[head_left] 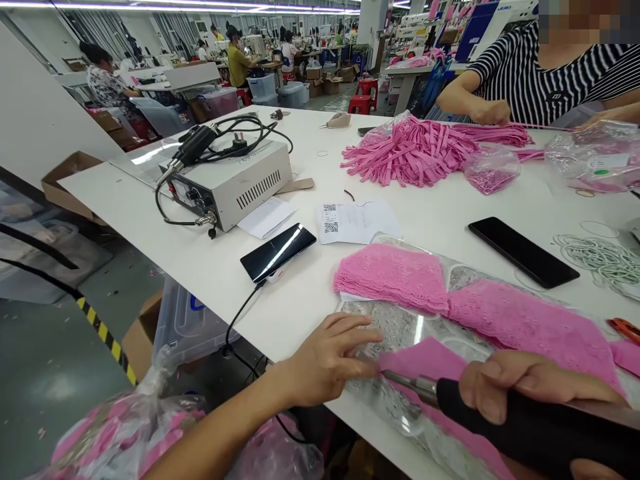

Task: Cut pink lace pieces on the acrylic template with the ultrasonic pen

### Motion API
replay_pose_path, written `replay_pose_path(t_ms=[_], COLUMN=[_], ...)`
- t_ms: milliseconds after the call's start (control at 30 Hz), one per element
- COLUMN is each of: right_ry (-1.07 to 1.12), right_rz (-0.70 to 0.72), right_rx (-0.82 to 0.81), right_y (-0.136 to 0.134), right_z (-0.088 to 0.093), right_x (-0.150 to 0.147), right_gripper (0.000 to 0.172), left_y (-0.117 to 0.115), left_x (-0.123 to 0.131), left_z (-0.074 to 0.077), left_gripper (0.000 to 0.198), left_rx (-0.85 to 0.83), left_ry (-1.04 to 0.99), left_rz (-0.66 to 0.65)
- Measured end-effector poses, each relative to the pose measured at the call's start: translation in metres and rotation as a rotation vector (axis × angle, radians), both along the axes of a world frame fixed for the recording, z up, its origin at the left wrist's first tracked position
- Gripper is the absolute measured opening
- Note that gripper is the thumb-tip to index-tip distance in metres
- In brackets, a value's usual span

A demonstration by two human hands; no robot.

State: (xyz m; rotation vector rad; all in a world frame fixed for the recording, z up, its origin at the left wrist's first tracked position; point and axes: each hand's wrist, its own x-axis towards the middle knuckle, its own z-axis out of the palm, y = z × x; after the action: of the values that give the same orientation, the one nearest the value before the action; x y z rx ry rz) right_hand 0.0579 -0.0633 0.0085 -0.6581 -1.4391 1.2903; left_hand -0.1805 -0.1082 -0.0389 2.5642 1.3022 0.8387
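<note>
My right hand (525,387) is wrapped round a thick black-handled tool (550,427) with a pointed metal tip. That tip touches or hovers just over the left corner of a smooth pink fabric piece (430,360), which lies on a clear, glossy sheet (395,327). Beside the same corner, my left hand (335,360) rests with its fingers stretched out and apart, the lowest fingertips near the tool's tip. Just beyond lie two stacks of pink lace pieces, the left stack (393,273) and the right stack (530,327). The tool's rear end runs out of view.
A grey control box (255,180) carries a cabled black handpiece (195,143). Two phones, a black phone (523,252) and a charging phone (279,252), lie around a printed paper (357,221). Farther back are pink straps (415,150) and a person in stripes (555,73). Orange-handled scissors (625,328) lie right.
</note>
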Motion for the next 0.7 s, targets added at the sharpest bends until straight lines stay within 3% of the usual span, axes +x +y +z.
replay_pose_path(t_ms=[267, 467, 600, 700], right_ry=[0.022, -0.008, -0.003, -0.02], right_rz=[-0.024, 0.124, 0.035, 0.074], right_rx=[0.029, 0.064, 0.089, 0.089], right_y=[0.004, 0.016, 0.016, 0.017], right_z=[-0.003, -0.004, -0.004, -0.006], right_x=[-0.002, 0.004, -0.001, 0.0], right_gripper=[0.022, 0.016, 0.02, 0.019], left_y=[-0.005, -0.006, -0.006, -0.005], left_x=[-0.001, 0.0, 0.0, 0.0], left_z=[-0.005, -0.005, -0.005, -0.004], left_gripper=[0.033, 0.029, 0.029, 0.029], left_rx=[0.099, 0.093, 0.124, 0.143], left_ry=[0.078, 0.123, 0.097, 0.071], left_rz=[-0.042, -0.04, -0.039, -0.038])
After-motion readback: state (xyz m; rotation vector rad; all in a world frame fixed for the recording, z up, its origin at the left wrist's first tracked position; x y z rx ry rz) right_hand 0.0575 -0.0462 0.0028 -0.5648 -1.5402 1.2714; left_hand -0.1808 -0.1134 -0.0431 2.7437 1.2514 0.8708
